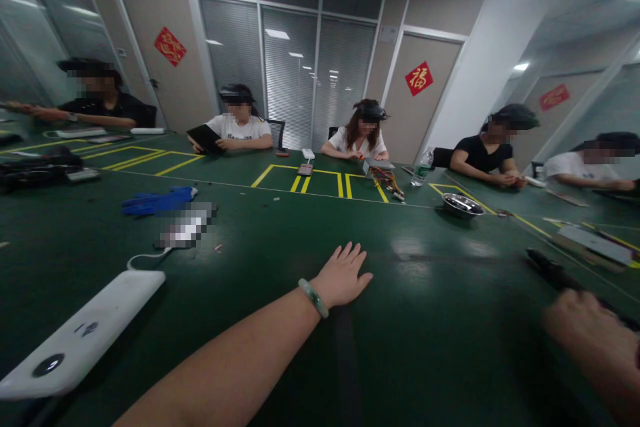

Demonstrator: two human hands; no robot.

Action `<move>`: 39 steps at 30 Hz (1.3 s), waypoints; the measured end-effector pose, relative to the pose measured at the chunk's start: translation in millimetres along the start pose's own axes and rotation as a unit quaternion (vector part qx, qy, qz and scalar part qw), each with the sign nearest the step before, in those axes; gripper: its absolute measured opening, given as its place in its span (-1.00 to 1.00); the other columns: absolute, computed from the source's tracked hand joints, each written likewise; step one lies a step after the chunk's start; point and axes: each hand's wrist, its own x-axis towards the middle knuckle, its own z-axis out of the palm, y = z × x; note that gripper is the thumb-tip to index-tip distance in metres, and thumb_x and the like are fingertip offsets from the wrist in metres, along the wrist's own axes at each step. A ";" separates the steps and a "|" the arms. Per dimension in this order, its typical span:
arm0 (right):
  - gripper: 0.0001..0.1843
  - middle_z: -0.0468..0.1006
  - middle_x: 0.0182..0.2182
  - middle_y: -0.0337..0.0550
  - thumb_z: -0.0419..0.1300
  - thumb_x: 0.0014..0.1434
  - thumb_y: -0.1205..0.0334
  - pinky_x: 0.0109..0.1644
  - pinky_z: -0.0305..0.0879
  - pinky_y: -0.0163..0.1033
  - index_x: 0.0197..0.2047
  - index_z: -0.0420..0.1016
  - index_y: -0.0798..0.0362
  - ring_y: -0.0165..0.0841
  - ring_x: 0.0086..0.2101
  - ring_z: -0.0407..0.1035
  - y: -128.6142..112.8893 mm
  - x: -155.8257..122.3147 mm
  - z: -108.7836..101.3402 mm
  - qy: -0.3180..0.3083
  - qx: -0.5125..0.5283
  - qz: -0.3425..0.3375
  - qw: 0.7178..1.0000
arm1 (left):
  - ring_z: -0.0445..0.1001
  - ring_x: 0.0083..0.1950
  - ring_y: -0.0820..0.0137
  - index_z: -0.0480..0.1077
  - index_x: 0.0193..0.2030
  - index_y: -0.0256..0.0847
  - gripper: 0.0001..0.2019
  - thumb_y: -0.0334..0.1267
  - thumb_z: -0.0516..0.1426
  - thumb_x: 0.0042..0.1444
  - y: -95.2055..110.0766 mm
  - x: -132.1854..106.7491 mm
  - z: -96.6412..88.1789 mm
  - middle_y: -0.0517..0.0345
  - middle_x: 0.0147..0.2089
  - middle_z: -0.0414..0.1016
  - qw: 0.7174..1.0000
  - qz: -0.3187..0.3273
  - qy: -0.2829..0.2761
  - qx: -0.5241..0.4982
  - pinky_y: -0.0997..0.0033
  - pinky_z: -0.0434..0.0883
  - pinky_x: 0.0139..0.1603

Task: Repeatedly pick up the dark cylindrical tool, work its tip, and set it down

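Note:
My left hand [345, 275] lies palm down on the green tabletop, fingers stretched out and holding nothing. A green bangle [313, 298] circles that wrist. At the right edge my right hand [583, 330], smeared by motion, appears closed around a long black object [553, 270] whose kind I cannot make out. On the left, a white power bank [83, 333] is joined by a white cable [145, 257] to a phone [187, 225] with a lit screen. Just beyond the phone lies a blue glove [157, 201].
Across the green table [280, 240], several people sit wearing headgear. Yellow tape [325, 172] marks its far side. Toward the back are a metal box with coloured wires [379, 169], a water bottle [421, 169] and a steel bowl [463, 205]. A white flat box [595, 245] lies at right.

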 end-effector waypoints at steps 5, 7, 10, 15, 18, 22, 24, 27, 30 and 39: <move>-0.33 0.15 0.29 0.08 -0.06 0.29 -0.06 0.33 0.01 0.11 0.32 0.15 0.19 -0.07 0.27 0.01 -181.5 -10.2 7.2 -0.086 0.119 -0.227 0.963 | -0.27 0.47 0.15 -0.10 0.43 -0.20 -0.33 0.15 -0.31 0.32 -0.9 -1.8 1.8 0.04 0.48 -0.20 0.999 0.026 0.005 0.019 0.00 -0.15 0.41; -0.40 0.08 0.33 -0.11 -0.08 0.34 0.01 0.37 -0.07 0.05 0.37 0.08 0.04 -0.21 0.31 -0.09 -254.5 -29.5 1.8 -0.115 0.208 -0.321 0.917 | -0.28 0.48 0.18 -0.13 0.44 -0.16 -0.40 0.05 -0.25 0.34 -0.7 -2.7 6.1 0.10 0.48 -0.22 0.996 0.073 0.014 0.045 0.03 -0.17 0.42; -0.48 0.13 0.31 -0.22 -0.06 0.36 0.08 0.38 -0.10 0.01 0.35 0.11 -0.08 -0.26 0.30 -0.07 -316.8 -56.7 -2.1 -0.173 0.295 -0.412 0.844 | -0.31 0.48 0.23 -0.15 0.44 -0.07 -0.40 -0.13 -0.08 0.30 -0.5 -4.4 11.7 0.24 0.49 -0.28 0.989 0.121 0.004 0.081 0.17 -0.20 0.44; -0.48 0.17 0.29 -0.18 -0.01 0.36 0.02 0.37 -0.09 -0.01 0.34 0.14 -0.10 -0.25 0.27 0.01 -314.9 -60.6 4.9 -0.227 0.346 -0.435 0.799 | -0.34 0.47 0.11 -0.18 0.45 -0.08 -0.29 -0.14 0.03 0.21 -1.6 -8.1 4.7 0.24 0.49 -0.29 0.987 0.138 -0.022 0.077 0.17 -0.22 0.44; -0.40 0.12 0.31 -0.14 0.06 0.32 -0.02 0.38 -0.13 -0.01 0.36 0.09 -0.09 -0.22 0.28 -0.02 -300.6 -51.0 7.5 -0.242 0.360 -0.445 0.783 | -0.33 0.46 0.02 -0.18 0.45 -0.22 -0.23 -0.05 0.05 0.18 -3.9 -5.3 2.8 0.09 0.49 -0.27 0.983 0.163 -0.036 0.080 0.10 -0.21 0.43; -0.31 0.13 0.31 -0.10 0.14 0.25 -0.08 0.37 -0.12 0.03 0.36 0.09 -0.08 -0.18 0.27 -0.01 -295.8 -43.6 8.3 -0.257 0.381 -0.453 0.764 | -0.29 0.46 -0.02 -0.13 0.44 -0.16 -0.16 -0.05 0.15 0.08 -6.4 6.6 14.0 0.11 0.48 -0.22 0.984 0.149 -0.041 0.086 0.06 -0.19 0.43; -0.27 0.13 0.30 -0.09 0.18 0.22 -0.09 0.36 -0.11 0.04 0.36 0.09 -0.08 -0.16 0.27 -0.01 -295.9 -41.8 9.3 -0.260 0.390 -0.460 0.754 | -0.27 0.46 0.00 -0.11 0.44 -0.11 -0.19 -0.07 0.14 0.10 -5.4 11.3 18.4 0.16 0.48 -0.20 0.987 0.123 -0.056 0.088 0.03 -0.16 0.43; -0.19 0.12 0.31 -0.10 0.26 0.15 -0.06 0.36 -0.11 0.04 0.37 0.06 -0.09 -0.15 0.27 -0.02 -295.2 -40.0 11.6 -0.260 0.394 -0.466 0.748 | -0.27 0.46 0.01 -0.10 0.43 -0.07 -0.23 -0.05 0.10 0.12 -2.0 12.6 17.7 0.22 0.47 -0.18 0.989 0.101 -0.066 0.089 0.02 -0.16 0.44; -0.17 0.12 0.31 -0.10 0.29 0.12 -0.04 0.36 -0.13 0.04 0.37 0.06 -0.10 -0.15 0.27 -0.02 -294.5 -39.4 13.9 -0.260 0.396 -0.464 0.748 | -0.27 0.46 0.00 -0.12 0.43 -0.03 -0.21 -0.09 0.14 0.10 -0.3 10.0 14.2 0.26 0.47 -0.17 0.988 0.107 -0.058 0.090 0.03 -0.21 0.44; -0.22 0.13 0.30 -0.12 0.27 0.16 0.00 0.37 -0.12 -0.01 0.36 0.08 -0.10 -0.21 0.27 -0.02 -294.8 -40.0 14.7 -0.264 0.410 -0.461 0.742 | -0.32 0.47 0.07 -0.17 0.44 0.00 -0.12 -0.11 0.20 0.04 -3.7 11.0 22.1 0.29 0.48 -0.23 0.987 0.097 -0.057 0.113 0.07 -0.20 0.45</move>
